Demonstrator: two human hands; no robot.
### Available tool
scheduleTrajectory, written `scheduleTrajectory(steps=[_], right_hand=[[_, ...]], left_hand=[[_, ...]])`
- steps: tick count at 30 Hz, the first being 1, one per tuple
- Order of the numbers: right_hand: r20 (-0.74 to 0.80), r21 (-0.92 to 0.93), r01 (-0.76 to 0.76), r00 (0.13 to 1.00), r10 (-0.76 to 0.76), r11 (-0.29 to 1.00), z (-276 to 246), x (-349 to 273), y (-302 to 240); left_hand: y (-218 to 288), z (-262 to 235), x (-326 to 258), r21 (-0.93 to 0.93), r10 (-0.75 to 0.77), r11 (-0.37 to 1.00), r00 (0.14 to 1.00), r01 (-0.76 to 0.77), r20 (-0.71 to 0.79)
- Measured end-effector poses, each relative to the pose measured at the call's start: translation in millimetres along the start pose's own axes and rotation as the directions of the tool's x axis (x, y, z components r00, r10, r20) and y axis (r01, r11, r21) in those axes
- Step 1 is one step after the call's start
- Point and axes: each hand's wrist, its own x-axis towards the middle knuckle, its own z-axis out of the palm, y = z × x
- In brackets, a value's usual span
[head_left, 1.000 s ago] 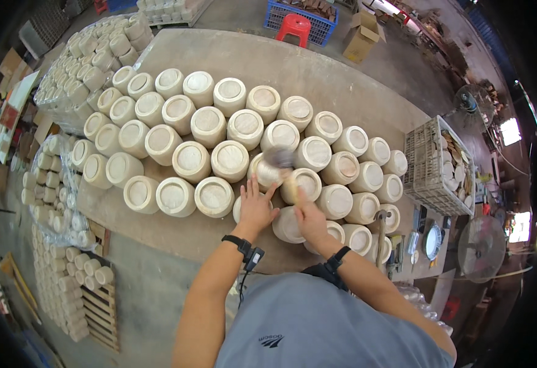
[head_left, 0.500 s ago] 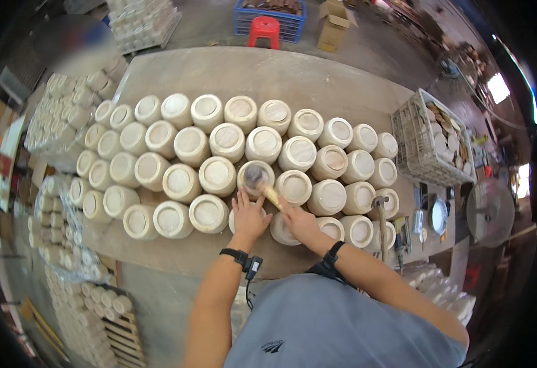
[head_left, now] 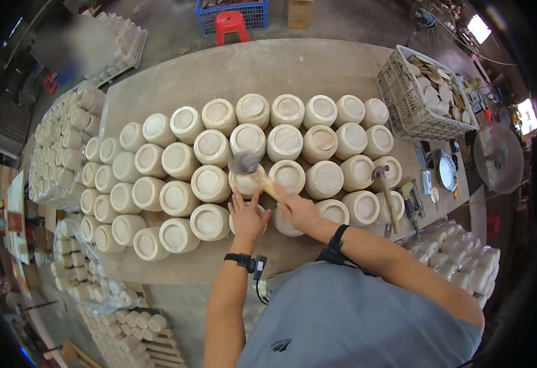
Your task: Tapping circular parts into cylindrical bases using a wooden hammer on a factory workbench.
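Rows of pale round wooden pots [head_left: 211, 146], each with a disc set in its rimmed top, stand close together before me. My right hand [head_left: 301, 213] is wrapped round the wooden handle of a mallet [head_left: 271, 186]. Its dark, slightly blurred head [head_left: 244, 164] is over the far edge of one pot [head_left: 242, 183] in the middle; whether it touches is unclear. My left hand [head_left: 247, 216] lies flat with fingers spread over a front-row pot, its fingertips at the near rim of the pot under the mallet. A claw hammer [head_left: 389, 196] rests across pots on the right.
On the table [head_left: 219, 67], a plastic crate [head_left: 397, 104] of wooden discs stands at the far right. A drill-like tool [head_left: 410, 202], a round white dish [head_left: 447, 170] and a fan [head_left: 498, 158] are at the right. Stacked pots [head_left: 66, 144] stand left; a red stool [head_left: 230, 26] is beyond.
The view has shifted, so the pots sit differently in the picture. The mallet head has moved up and away from the middle of the pot top. Both hands keep about the same pose.
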Motion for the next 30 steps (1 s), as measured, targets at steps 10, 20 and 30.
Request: scheduleTrajectory(steps=[10, 20, 30], right_hand=[[0.204, 0.041, -0.111, 0.974, 0.101, 0.993, -21.8, 25.9, -17.5], [0.52, -0.157, -0.214, 0.812, 0.265, 0.964, -8.2, 18.8, 2.0], [0.428, -0.237, -0.12, 0.878, 0.215, 0.964, 9.4, -6.9, 25.1]], left_hand=[[0.1, -0.6, -2.0, -0.007, -0.006, 1.0, 1.0, 0.006, 0.002], [2.8, -0.5, -4.6, -0.011, -0.084, 0.996, 0.992, 0.085, 0.095], [4.1, 7.6, -0.9, -0.012, -0.061, 0.998, 0.998, 0.061, 0.025]])
